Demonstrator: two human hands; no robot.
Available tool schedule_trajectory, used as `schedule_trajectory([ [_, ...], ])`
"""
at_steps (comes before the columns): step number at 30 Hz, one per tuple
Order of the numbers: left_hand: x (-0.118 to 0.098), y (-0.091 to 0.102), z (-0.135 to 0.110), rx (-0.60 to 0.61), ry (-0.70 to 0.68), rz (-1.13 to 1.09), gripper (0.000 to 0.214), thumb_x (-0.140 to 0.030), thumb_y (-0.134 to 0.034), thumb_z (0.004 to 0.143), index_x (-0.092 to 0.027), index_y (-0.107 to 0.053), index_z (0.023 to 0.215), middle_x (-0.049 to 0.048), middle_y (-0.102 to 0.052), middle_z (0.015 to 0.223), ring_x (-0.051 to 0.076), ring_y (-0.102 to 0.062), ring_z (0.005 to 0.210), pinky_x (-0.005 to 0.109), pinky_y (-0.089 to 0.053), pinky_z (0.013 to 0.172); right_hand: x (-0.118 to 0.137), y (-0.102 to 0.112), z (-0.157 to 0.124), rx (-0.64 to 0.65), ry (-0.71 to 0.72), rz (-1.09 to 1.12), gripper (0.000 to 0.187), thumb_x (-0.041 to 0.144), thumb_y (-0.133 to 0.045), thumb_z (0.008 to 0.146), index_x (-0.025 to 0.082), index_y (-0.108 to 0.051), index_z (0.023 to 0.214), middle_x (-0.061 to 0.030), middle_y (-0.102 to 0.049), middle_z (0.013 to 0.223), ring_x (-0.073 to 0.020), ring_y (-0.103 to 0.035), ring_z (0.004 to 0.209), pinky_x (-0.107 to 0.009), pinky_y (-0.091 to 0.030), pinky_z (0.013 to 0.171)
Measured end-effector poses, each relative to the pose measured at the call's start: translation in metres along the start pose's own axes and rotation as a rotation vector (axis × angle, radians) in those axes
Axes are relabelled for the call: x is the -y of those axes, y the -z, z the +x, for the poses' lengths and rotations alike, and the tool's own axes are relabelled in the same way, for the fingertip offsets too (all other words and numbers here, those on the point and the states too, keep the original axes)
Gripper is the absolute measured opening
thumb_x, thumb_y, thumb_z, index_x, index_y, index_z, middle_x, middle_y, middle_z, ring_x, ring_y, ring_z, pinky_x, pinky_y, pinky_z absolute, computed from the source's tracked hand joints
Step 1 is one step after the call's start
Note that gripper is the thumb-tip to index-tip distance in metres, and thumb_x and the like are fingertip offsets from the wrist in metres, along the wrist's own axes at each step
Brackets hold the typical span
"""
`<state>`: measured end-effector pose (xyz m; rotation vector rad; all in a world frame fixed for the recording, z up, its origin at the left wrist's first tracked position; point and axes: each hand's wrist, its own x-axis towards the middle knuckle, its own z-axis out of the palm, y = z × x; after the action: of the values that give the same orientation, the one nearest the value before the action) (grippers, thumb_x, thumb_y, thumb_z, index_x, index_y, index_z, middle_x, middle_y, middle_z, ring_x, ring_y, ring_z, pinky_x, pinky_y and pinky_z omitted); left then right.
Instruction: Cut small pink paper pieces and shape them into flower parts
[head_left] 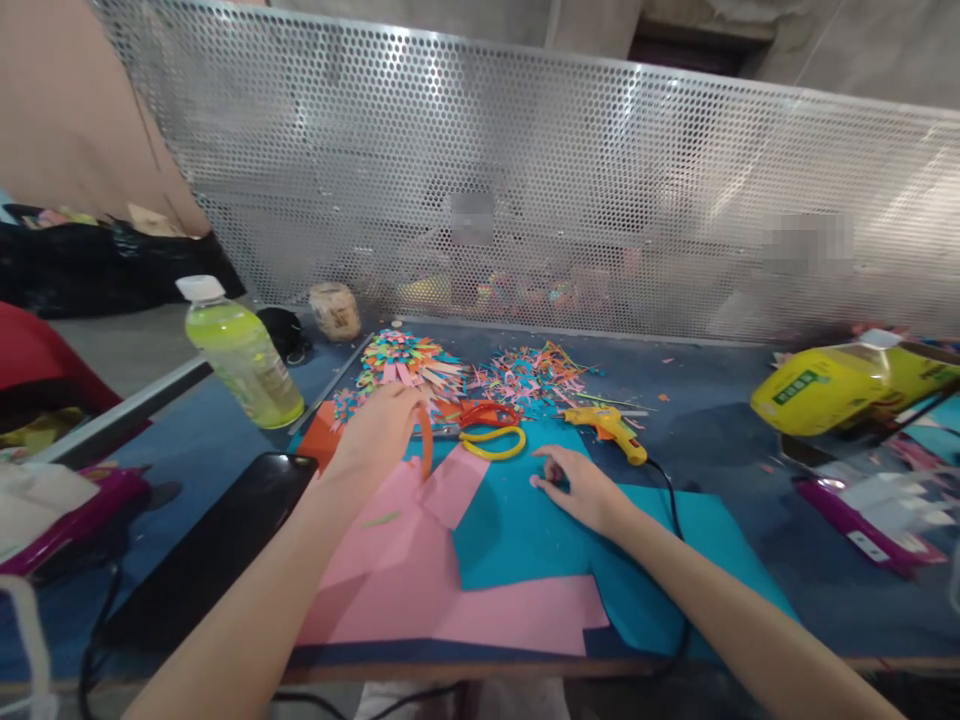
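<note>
My left hand is closed on an orange paper strip that curls down from its fingers over the pink paper. Just beyond it lies a bundle of colourful paper strips. My right hand rests on the teal paper, its fingers pinched on a small pink bit. Scissors with orange and yellow handles lie between the hands, and a yellow glue gun lies just beyond my right hand.
A green drink bottle stands at the left, a black phone near the front edge. A small jar and paper scraps sit before the perforated metal screen. A yellow jug lies at the right.
</note>
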<state>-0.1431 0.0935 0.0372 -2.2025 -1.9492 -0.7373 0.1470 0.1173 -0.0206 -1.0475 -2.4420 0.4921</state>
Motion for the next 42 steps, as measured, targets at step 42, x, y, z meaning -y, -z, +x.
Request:
schedule_trajectory([
  [42, -0.001, 0.005, 0.005, -0.605, 0.193, -0.712, 0.022, -0.026, -0.042, 0.082, -0.017, -0.058, 0.096, 0.0053, -0.063, 0.093, 0.014, -0.058, 0.082, 0.023, -0.047, 0.068, 0.051, 0.047, 0.065, -0.073, -0.127, -0.856, 0.020, 0.007, -0.041, 0.067, 0.012, -0.046, 0.085, -0.0088, -0.059, 0.079, -0.0221, -0.053, 0.079, -0.039, -0.024, 0.075],
])
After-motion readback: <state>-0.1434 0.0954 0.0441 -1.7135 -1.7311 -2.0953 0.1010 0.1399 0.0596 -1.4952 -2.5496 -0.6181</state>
